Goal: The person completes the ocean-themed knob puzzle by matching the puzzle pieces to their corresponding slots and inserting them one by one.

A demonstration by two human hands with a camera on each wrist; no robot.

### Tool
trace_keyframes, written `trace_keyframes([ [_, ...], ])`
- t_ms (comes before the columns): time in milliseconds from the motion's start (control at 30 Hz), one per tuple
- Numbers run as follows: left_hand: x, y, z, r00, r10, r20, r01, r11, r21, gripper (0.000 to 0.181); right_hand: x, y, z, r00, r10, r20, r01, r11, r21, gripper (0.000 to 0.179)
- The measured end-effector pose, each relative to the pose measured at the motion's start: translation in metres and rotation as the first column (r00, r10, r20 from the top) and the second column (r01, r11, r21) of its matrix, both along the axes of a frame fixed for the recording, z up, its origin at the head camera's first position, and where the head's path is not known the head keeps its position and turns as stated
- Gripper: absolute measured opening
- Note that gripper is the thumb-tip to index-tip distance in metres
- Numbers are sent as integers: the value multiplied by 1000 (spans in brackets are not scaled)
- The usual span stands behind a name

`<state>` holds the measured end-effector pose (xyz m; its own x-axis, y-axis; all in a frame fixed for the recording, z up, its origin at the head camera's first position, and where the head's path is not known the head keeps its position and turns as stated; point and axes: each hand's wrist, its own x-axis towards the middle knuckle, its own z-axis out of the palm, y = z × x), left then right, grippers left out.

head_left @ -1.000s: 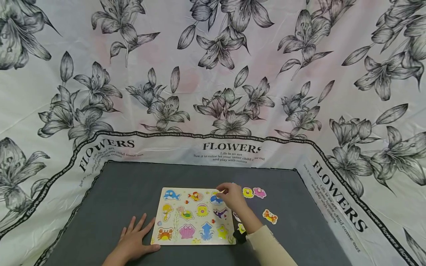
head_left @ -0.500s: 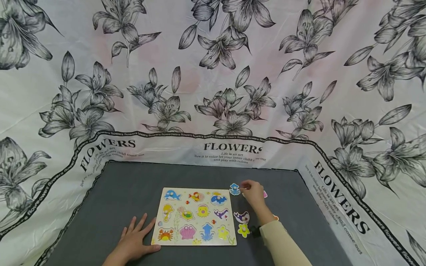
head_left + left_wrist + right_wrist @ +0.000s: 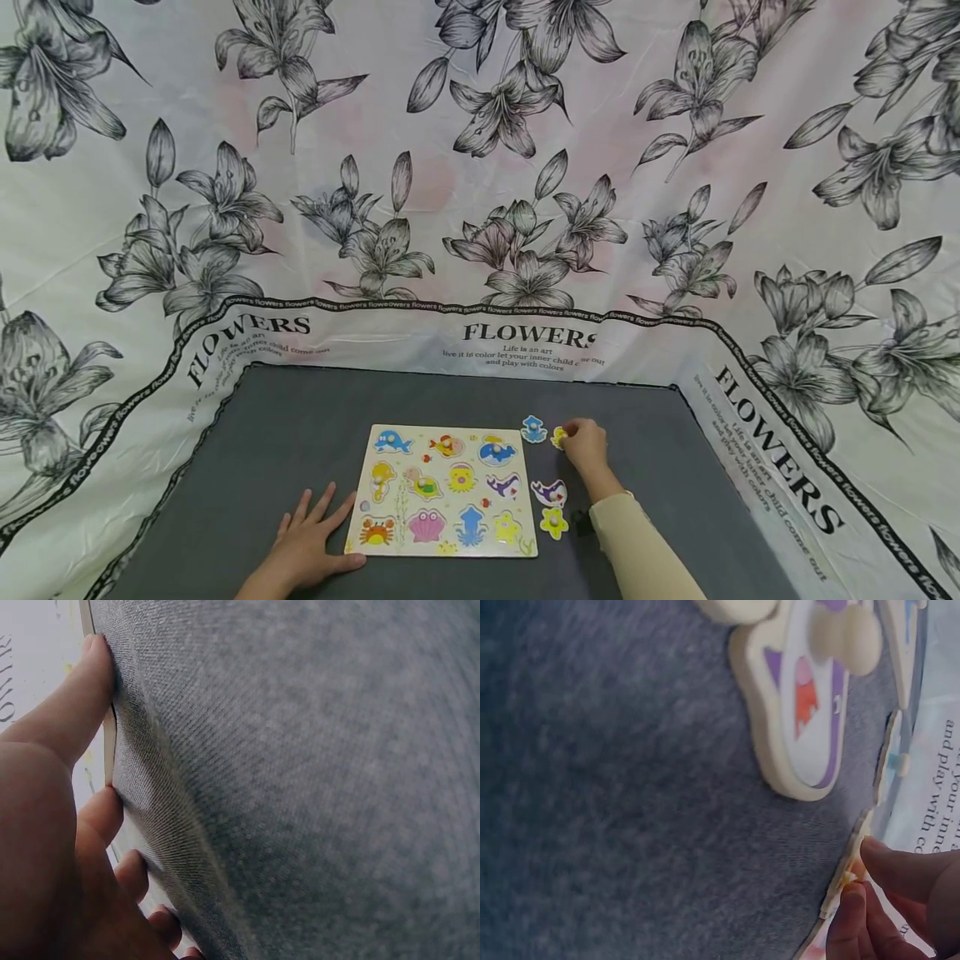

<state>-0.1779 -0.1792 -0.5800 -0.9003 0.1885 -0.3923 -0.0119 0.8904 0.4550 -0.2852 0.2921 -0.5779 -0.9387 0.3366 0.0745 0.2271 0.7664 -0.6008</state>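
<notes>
The board [image 3: 412,548] was laid flat on the dark cloth [image 3: 300,425], its pictures turned face up so that all could be seen. Its lower left corner was framed by the left hand [image 3: 307,537], whose fingers were spread and relaxed. The near and left edges were touched by the thumb and forefinger, probably so that the board would be kept from sliding. Nothing was grasped there.

A yellow piece [image 3: 558,437] was pinched between the thumb and fingers of the right hand [image 3: 585,450], beyond the board's upper right corner. It seemed to be held near its middle, perhaps by a knob, though this was covered by the fingertips. Whether it was raised off the cloth could not be told.

Just beside it, the squid [image 3: 533,429] was set near the board's corner. The whale [image 3: 550,493] and the star [image 3: 553,524] were lined up close to the right edge, presumably so that they could be easily reached. On the whale, a knob [image 3: 861,641] was offered as a handle.
</notes>
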Motion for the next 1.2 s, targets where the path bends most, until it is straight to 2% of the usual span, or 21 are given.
trace_keyframes([
  [267, 0, 1, 2, 1000, 7, 11, -7, 1000, 2, 111, -2, 2, -2, 1000, 4, -12, -4, 1000, -3, 10],
  [633, -2, 1, 0, 1000, 3, 18, -3, 1000, -8, 112, 6, -14, 16, 1000, -23, -10, 23, 998, -53, 14],
  [900, 1, 1, 0, 1000, -2, 5, 2, 1000, -4, 112, 16, -33, 20, 996, 52, -69, -60, 991, -119, 13],
  [1200, 0, 0, -2, 1000, -6, 13, 6, 1000, -6, 112, 32, -69, 27, 973, 175, -154, -194, 974, -121, 13],
])
